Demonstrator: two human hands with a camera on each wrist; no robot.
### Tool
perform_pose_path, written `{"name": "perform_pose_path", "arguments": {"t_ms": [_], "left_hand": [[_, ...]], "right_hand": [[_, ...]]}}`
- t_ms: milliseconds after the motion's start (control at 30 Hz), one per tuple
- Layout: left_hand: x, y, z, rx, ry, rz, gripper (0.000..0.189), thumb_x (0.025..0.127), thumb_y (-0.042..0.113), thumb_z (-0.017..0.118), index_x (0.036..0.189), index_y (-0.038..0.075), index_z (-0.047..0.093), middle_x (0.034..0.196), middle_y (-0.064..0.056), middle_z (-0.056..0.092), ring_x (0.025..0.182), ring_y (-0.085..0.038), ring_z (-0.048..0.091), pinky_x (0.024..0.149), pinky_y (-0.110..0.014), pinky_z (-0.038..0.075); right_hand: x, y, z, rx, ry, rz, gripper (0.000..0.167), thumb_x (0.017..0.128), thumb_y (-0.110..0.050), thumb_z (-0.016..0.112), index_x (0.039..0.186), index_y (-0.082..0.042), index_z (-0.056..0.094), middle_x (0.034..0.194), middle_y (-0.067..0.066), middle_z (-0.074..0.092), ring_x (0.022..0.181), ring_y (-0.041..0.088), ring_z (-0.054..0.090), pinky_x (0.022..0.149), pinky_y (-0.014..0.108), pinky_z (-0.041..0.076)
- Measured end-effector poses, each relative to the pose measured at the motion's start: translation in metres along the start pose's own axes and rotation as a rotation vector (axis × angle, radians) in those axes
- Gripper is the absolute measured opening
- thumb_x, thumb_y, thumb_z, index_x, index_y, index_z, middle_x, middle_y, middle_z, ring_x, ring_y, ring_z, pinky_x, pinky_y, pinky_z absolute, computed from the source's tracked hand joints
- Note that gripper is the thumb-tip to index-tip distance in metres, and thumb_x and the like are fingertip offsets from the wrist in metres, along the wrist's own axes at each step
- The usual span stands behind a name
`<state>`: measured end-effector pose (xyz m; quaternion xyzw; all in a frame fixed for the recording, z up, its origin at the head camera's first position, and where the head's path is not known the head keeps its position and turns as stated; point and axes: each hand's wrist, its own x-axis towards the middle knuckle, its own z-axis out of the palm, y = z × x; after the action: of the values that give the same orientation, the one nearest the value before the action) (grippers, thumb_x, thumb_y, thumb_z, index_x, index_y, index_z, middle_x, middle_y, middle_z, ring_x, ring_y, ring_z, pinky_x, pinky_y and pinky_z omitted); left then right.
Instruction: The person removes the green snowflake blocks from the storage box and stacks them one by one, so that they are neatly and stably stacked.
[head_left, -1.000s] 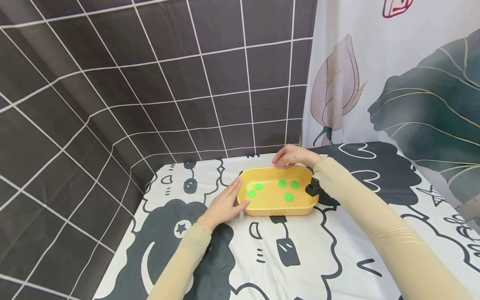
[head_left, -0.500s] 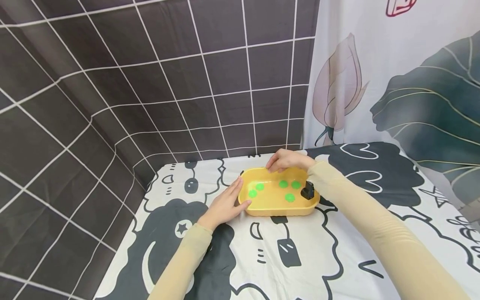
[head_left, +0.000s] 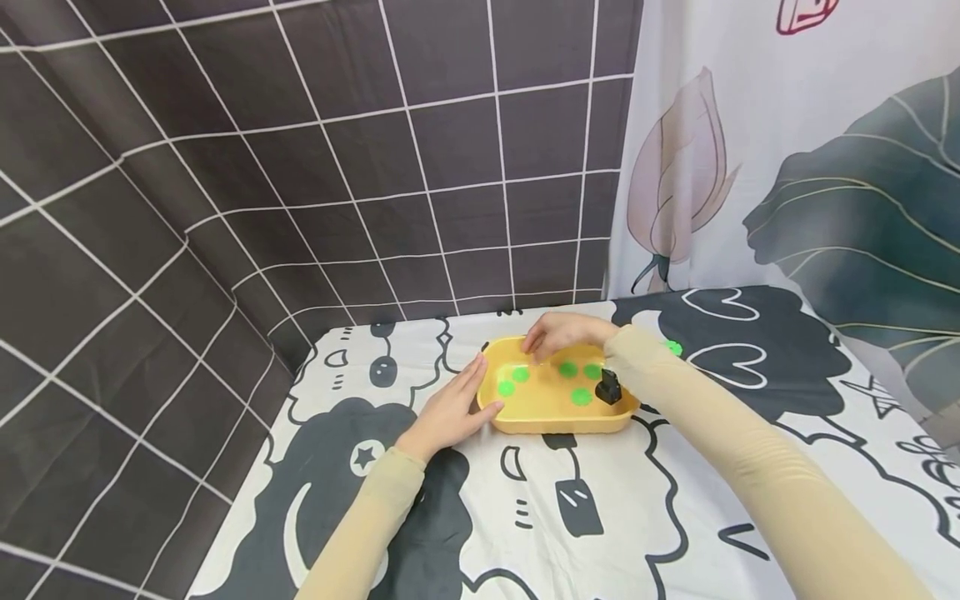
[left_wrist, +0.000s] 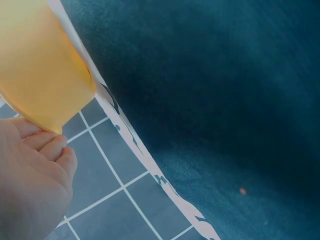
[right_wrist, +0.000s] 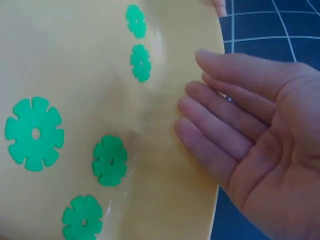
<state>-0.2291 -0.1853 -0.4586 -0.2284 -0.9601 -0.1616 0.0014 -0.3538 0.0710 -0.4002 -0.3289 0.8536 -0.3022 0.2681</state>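
A shallow yellow plastic tub [head_left: 558,424] sits on the patterned cloth. In it lie several flat green snowflake discs [right_wrist: 35,133], round with notched edges and a centre hole. My left hand [head_left: 446,412] holds the tub's left end, thumb at the near rim and fingers along the side; the left wrist view shows its fingers [left_wrist: 50,145] bent against the rim. My right hand [head_left: 564,333] reaches over the far rim, fingertips dipping above the tub floor. In the right wrist view this hand [right_wrist: 250,125] has its fingers loosely extended, with nothing between them.
Another green disc [head_left: 673,347] lies on the cloth right of the tub, partly behind the right sleeve. A black wrist camera [head_left: 608,387] overlaps the tub's right end. A dark grid-patterned curtain [head_left: 420,167] hangs behind and left, a floral one [head_left: 690,192] on the right.
My right hand has moved left and down from the far rim into the tub. The disc beyond the right sleeve has come into view. The left hand stays in place.
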Motion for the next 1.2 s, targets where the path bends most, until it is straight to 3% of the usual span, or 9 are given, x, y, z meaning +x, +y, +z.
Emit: {"name": "perform_pose_path", "arguments": {"t_ms": [200,600,933,1200], "left_hand": [[-0.001,-0.001,-0.001,-0.007,0.004,0.009,0.084,0.1,0.06,0.048,0.16,0.007,0.024,0.167,-0.004,0.018,0.152,-0.019,0.021,0.121,-0.037,0.025],[0.0,-0.002,-0.002,-0.008,0.01,0.011,0.085,0.1,0.061,0.048,0.161,0.009,0.022,0.167,-0.003,0.017,0.152,-0.017,0.021,0.121,-0.036,0.025],[0.0,-0.003,0.002,-0.001,0.016,0.014,0.084,0.1,0.06,0.048,0.16,0.007,0.023,0.167,-0.003,0.017,0.152,-0.018,0.021,0.121,-0.035,0.025],[0.0,-0.001,0.0,-0.011,0.009,0.011,0.084,0.1,0.06,0.048,0.161,0.008,0.023,0.167,-0.003,0.018,0.152,-0.018,0.021,0.121,-0.037,0.025]], "right_hand": [[0.008,0.0,0.005,0.021,-0.084,-0.043,0.05,0.085,-0.009,0.075,0.132,0.004,0.063,0.133,0.015,0.064,0.127,0.03,0.058,0.111,0.041,0.042],[0.013,0.004,0.009,0.021,-0.145,-0.053,0.058,0.084,-0.007,0.074,0.139,0.001,0.058,0.142,0.013,0.058,0.135,0.03,0.05,0.117,0.043,0.034],[0.019,0.008,0.019,0.056,-0.21,-0.041,0.069,0.084,-0.002,0.073,0.146,0.006,0.046,0.149,0.018,0.05,0.137,0.033,0.048,0.115,0.041,0.036],[0.017,0.013,0.021,0.063,-0.208,-0.057,0.063,0.085,-0.001,0.073,0.144,0.005,0.05,0.147,0.018,0.053,0.136,0.034,0.049,0.115,0.043,0.037]]}}
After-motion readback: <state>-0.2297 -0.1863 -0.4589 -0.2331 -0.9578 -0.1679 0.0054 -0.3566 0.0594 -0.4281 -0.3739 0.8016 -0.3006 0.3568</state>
